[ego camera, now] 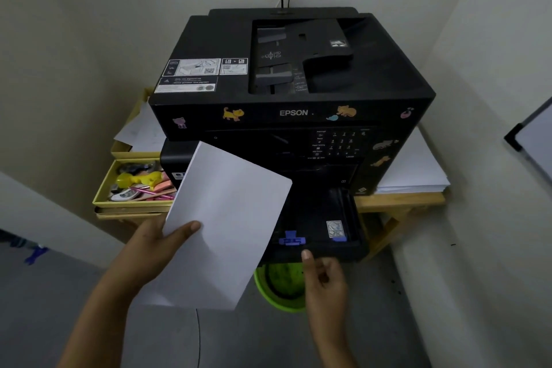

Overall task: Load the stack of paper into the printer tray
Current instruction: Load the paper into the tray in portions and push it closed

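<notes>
A black Epson printer stands on a wooden table. Its paper tray is pulled out at the front, dark inside, with blue guides. My left hand holds a white stack of paper by its lower left edge, thumb on top. The stack is tilted and covers the tray's left part. My right hand hovers just below the tray's front edge, fingers loosely curled, forefinger tip by the rim, holding nothing.
A yellow box of pens and small items sits left of the printer. More white paper lies on the wooden table to the right. A green bin stands on the floor under the tray. Walls close in behind and right.
</notes>
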A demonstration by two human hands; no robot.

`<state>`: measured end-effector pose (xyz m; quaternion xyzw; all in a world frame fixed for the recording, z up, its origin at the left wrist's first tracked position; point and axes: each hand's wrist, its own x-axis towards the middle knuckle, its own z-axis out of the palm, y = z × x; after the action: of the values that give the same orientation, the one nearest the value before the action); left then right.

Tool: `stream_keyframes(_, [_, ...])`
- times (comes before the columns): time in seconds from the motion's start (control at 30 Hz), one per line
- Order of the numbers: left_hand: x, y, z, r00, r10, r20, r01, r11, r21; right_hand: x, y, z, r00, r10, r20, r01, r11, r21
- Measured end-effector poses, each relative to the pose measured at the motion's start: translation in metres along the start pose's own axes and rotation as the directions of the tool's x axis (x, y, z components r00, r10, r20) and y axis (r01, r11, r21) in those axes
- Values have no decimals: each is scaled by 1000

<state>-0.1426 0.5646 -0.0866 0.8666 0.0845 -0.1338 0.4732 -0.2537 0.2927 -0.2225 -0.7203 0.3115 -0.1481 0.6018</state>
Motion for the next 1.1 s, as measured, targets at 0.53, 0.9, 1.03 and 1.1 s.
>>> stream_keyframes(0.53, [-23, 3, 58, 977, -42, 208, 133, 884, -449, 20, -42, -5, 804, 242, 543, -482, 800, 357])
stream_keyframes(0.9, [-22, -21, 98, 951, -212, 225, 301, 805, -511, 27, -31, -17, 879, 220, 424, -314, 934, 167])
stream_keyframes(1.03, [-20, -23, 107, 930, -260, 259, 362, 771, -524, 34, -35, -22, 881, 171, 441, -238, 966, 101])
stream_keyframes(1.1, [-19, -24, 112, 930, -270, 248, 363, 771, -523, 36, -35, -25, 871, 173, 459, -230, 971, 72])
